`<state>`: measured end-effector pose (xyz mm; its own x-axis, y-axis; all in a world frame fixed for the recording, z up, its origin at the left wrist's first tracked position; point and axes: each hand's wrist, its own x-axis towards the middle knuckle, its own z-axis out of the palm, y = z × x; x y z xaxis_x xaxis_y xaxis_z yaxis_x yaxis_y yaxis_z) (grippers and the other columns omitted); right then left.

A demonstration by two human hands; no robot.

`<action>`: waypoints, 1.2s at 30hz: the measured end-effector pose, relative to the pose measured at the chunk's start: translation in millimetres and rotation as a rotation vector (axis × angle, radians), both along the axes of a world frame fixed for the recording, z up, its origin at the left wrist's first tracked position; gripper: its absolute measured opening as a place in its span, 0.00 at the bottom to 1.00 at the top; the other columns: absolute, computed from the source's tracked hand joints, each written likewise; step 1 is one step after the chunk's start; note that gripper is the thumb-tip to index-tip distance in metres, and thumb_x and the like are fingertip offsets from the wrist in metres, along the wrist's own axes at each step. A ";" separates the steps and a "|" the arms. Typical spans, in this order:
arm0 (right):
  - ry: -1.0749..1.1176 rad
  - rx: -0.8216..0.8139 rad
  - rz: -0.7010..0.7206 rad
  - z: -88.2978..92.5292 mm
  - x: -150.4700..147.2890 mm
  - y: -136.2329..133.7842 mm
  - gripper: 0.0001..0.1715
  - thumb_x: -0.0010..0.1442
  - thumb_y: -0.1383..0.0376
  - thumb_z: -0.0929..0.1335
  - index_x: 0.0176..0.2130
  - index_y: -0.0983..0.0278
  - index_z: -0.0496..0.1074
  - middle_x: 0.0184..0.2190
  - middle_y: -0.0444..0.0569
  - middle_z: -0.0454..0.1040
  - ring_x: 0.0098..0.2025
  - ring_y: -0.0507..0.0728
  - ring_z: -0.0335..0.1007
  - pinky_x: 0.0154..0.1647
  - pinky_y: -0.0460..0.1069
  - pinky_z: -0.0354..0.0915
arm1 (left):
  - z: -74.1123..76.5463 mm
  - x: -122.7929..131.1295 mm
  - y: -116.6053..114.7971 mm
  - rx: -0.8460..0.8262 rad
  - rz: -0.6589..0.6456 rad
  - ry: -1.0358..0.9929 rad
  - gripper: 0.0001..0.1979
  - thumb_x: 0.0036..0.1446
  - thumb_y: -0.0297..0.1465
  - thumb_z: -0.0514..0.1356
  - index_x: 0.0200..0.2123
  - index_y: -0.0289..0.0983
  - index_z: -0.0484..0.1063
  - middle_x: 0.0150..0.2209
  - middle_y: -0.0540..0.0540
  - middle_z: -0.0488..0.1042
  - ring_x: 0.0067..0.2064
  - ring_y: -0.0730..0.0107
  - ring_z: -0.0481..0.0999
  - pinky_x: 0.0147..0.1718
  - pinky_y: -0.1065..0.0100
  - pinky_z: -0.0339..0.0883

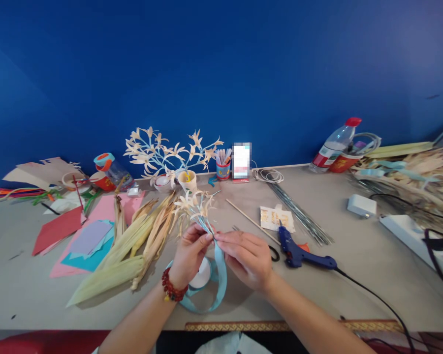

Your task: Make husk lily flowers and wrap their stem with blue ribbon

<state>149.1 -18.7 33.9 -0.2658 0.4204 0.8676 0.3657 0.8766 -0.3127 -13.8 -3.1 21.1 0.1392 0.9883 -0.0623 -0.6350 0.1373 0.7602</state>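
A bunch of pale husk flowers (pixel 196 204) is held upright over the middle of the table, its thin stems pinched in my left hand (pixel 194 250). My right hand (pixel 247 255) is closed on the end of a light blue ribbon (pixel 220 280) right where the stems meet it. Both hands touch at that spot. The ribbon hangs down in a loop and leads back to a white-centred roll (pixel 201 275) lying behind my left wrist, partly hidden.
Corn husks (pixel 125 260) and coloured paper (pixel 92 241) lie left. Finished flower branches (pixel 170 155) stand in cups at the back. To the right are a blue glue gun (pixel 295 250) with its cord, wires (pixel 302 216), a power strip (pixel 409 236) and a bottle (pixel 332 147).
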 end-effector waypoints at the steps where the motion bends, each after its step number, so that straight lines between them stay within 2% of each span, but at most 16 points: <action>1: -0.002 -0.002 0.006 0.2 0.2 0.0 0.16 0.61 0.75 0.66 0.48 0.64 0.73 0.42 0.56 0.82 0.44 0.58 0.79 0.44 0.52 0.76 | -0.2 -0.2 0.1 -0.004 -0.006 0.008 0.10 0.41 0.28 0.74 0.28 0.39 0.78 0.32 0.51 0.81 0.33 0.76 0.78 0.34 0.74 0.71; 6: -0.012 0.000 0.024 0.3 1.2 0.1 0.15 0.60 0.75 0.67 0.47 0.65 0.73 0.43 0.57 0.81 0.46 0.58 0.79 0.45 0.53 0.75 | -0.8 -3.5 0.5 -0.011 -0.045 0.064 0.11 0.41 0.30 0.74 0.31 0.39 0.80 0.33 0.50 0.81 0.34 0.73 0.79 0.36 0.72 0.71; 11: -0.009 -0.002 0.046 1.1 3.3 -0.7 0.15 0.60 0.74 0.67 0.46 0.64 0.73 0.42 0.57 0.81 0.45 0.59 0.79 0.44 0.53 0.75 | 3.5 -7.9 1.2 0.086 -0.107 0.162 0.08 0.46 0.30 0.72 0.31 0.37 0.79 0.31 0.49 0.78 0.35 0.70 0.77 0.39 0.69 0.70; 15: 0.019 -0.023 0.051 2.2 4.7 -1.4 0.15 0.60 0.74 0.66 0.46 0.64 0.73 0.39 0.57 0.82 0.42 0.59 0.79 0.41 0.53 0.75 | 5.7 -9.4 2.1 0.169 -0.077 0.254 0.06 0.46 0.31 0.71 0.28 0.37 0.79 0.29 0.48 0.76 0.35 0.68 0.76 0.42 0.64 0.71; 19: 0.029 0.007 0.072 2.4 4.6 -2.4 0.14 0.59 0.74 0.67 0.45 0.65 0.74 0.40 0.58 0.81 0.43 0.60 0.79 0.42 0.53 0.75 | 7.1 -9.6 1.3 0.232 -0.088 0.256 0.05 0.48 0.32 0.70 0.28 0.37 0.79 0.29 0.48 0.75 0.35 0.67 0.75 0.48 0.60 0.70; 27: 0.048 -0.011 0.100 7.8 6.9 -1.1 0.15 0.58 0.72 0.64 0.43 0.61 0.74 0.37 0.54 0.80 0.38 0.58 0.77 0.39 0.54 0.74 | 6.0 -11.0 -1.0 0.186 -0.017 0.280 0.05 0.48 0.30 0.70 0.30 0.37 0.79 0.31 0.48 0.76 0.37 0.66 0.76 0.48 0.59 0.70; 32: 0.180 -0.195 0.101 10.3 5.4 0.0 0.13 0.57 0.72 0.66 0.42 0.61 0.73 0.33 0.51 0.78 0.35 0.58 0.75 0.37 0.54 0.72 | 5.9 -10.2 -1.2 0.155 -0.018 0.240 0.05 0.48 0.31 0.70 0.29 0.37 0.79 0.31 0.47 0.76 0.37 0.65 0.77 0.46 0.61 0.70; 36: 0.125 -0.317 0.066 2.8 1.4 2.7 0.08 0.60 0.70 0.68 0.41 0.62 0.72 0.34 0.51 0.78 0.39 0.58 0.76 0.40 0.52 0.71 | 3.9 -9.1 -2.0 0.144 -0.040 0.225 0.05 0.48 0.30 0.70 0.30 0.37 0.79 0.31 0.47 0.76 0.37 0.65 0.77 0.41 0.65 0.71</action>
<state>150.6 -16.0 36.7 -0.2019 0.6599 0.7237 0.2531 0.7490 -0.6123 -22.8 -5.1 25.0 0.1773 0.9831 0.0448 -0.4439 0.0393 0.8952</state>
